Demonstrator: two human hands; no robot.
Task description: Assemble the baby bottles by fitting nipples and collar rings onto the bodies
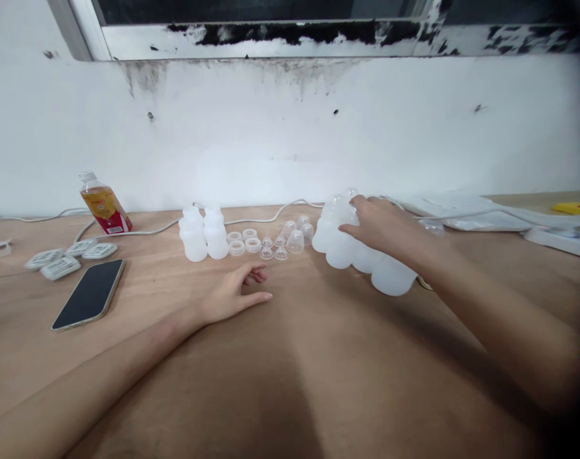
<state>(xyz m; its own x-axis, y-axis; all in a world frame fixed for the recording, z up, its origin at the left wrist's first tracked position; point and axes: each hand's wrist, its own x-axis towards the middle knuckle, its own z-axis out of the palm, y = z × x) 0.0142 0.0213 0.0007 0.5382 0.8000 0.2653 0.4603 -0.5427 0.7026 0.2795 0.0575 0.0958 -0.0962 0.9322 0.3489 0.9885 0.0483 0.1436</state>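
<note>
A white wall [232,137] stands behind a pale wood-grain tabletop [290,382]. Brownish stains [146,75] mark the plaster beneath a dark-paned window [256,11], whose white frame [141,38] has ragged black patches [290,33]. Soft light brightens the wall's middle; broad shadows cross the wood.

Cool light brightens the white painted wall [252,137] before me; my bare right forearm [476,303] throws a soft shadow across the light-brown wooden tabletop [357,370]. Dark blur swallows the right edge, where that forearm loses its sharpness.
</note>
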